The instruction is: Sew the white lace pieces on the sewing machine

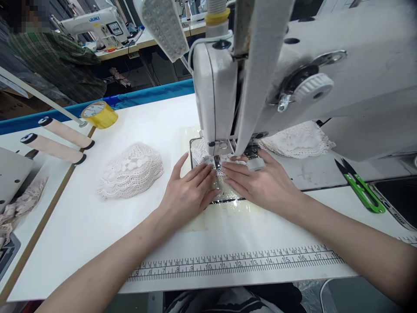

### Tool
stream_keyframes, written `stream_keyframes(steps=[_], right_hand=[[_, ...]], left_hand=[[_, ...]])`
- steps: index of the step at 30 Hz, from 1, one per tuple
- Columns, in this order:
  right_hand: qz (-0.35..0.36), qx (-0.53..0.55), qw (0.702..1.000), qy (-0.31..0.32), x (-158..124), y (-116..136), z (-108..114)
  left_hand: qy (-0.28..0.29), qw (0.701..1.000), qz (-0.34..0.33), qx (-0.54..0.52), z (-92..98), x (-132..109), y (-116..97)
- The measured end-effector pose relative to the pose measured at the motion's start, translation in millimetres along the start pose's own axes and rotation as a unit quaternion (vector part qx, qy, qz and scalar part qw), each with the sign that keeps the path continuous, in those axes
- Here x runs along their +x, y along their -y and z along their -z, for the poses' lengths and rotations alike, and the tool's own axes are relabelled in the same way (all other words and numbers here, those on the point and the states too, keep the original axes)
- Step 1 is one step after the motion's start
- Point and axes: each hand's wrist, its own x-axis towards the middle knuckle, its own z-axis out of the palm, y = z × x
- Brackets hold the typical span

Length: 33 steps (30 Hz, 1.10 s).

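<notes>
A piece of white lace (199, 150) lies under the presser foot (217, 162) of the white sewing machine (216, 87). My left hand (187, 189) rests palm down on the left of the foot, its fingers stretched out over the lace edge and thumb apart. From the right, my right hand (260, 180) lies flat with its fingertips on the lace close to the foot; part of it is behind a round white machine part. Beneath both hands is the shiny needle plate (228, 191). Much of the lace is hidden by fingers and machine head.
A lace stack (132, 171) sits at left, more lace (298, 139) behind the machine arm. Thread cones (54, 148), yellow tape (99, 115), green thread snips (361, 189) and a phone (397, 200) lie around. A printed ruler (231, 263) runs along the front edge. Another person (58, 61) sits beyond.
</notes>
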Motion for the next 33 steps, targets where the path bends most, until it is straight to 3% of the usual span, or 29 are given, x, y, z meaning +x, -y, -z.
stream_keyframes(steps=[21,25,28,33], right_hand=[[-0.01,-0.02,1.0,0.012,2,-2,-4],[-0.008,-0.015,1.0,0.011,3,-2,-1],[0.003,-0.013,1.0,0.007,3,-3,3],[0.008,-0.03,0.999,-0.041,3,-1,11]], left_hand=[[-0.002,1.0,0.015,0.015,-1.7,2,6],[0.041,0.997,0.055,0.035,-1.9,4,15],[0.063,0.995,0.048,0.064,0.6,4,16],[-0.047,0.99,0.022,0.134,12.7,4,8]])
